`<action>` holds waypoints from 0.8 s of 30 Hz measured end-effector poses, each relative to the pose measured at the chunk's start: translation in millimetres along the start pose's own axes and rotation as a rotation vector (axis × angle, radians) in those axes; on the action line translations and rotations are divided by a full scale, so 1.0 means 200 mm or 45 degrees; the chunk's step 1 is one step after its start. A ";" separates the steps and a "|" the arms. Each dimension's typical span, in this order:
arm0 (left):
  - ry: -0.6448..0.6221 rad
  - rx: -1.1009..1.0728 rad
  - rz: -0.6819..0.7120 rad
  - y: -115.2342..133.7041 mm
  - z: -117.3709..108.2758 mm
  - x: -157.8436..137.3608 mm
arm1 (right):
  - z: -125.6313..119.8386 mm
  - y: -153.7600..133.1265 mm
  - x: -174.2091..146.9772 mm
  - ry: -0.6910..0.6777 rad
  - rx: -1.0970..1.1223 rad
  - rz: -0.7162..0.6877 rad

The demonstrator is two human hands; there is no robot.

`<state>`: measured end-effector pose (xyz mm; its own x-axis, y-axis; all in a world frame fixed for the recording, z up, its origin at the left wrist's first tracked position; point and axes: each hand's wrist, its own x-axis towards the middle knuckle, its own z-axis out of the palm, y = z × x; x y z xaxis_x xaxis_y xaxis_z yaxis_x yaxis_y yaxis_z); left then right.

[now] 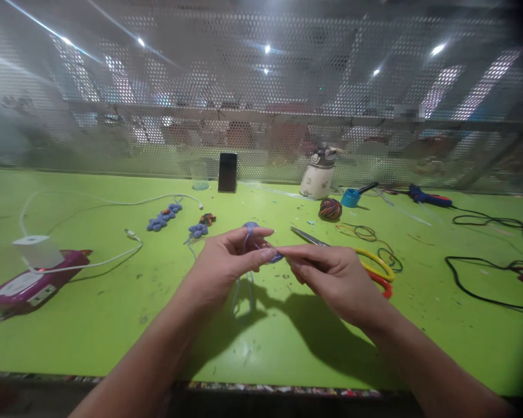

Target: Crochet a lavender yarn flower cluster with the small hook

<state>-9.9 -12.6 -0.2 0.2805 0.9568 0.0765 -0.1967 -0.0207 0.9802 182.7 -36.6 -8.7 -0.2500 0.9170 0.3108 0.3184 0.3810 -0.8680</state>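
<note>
My left hand (226, 255) pinches a small piece of blue-purple yarn work (276, 257) between thumb and fingers, with a strand looped over the index finger. Loose yarn (244, 290) hangs below that hand. Against the right edge of the piece, the fingertips of my right hand (331, 276) are pressed together; whatever they grip is hidden. Just behind my left fingers shows a blue-purple yarn ball (251, 224). Scissors (377, 267) with yellow and red handles lie partly under my right hand. Blue crocheted flowers (164, 217) and another flower (197, 230) rest to the left.
A purple power strip (39, 284) with a white charger (37, 252) and cable sits left. Along the back stand a phone (227, 172), a clear cup (199, 176) and a white bottle (317, 175). Multicoloured yarn (330, 209), blue tape (350, 198) and a glue gun (429, 196) lie right.
</note>
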 end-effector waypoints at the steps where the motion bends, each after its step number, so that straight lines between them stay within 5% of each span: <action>1: 0.008 -0.007 0.000 -0.01 0.00 0.00 | 0.00 -0.01 0.00 -0.005 -0.016 -0.007; 24: -0.009 -0.059 -0.025 -0.01 0.04 0.00 | 0.03 -0.01 0.01 0.048 0.239 0.207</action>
<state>-1.6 -15.9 -1.6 0.2911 0.9549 0.0585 -0.2342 0.0118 0.9721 176.7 -37.1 -8.5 -0.1742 0.9694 0.1727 0.1751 0.2031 -0.9634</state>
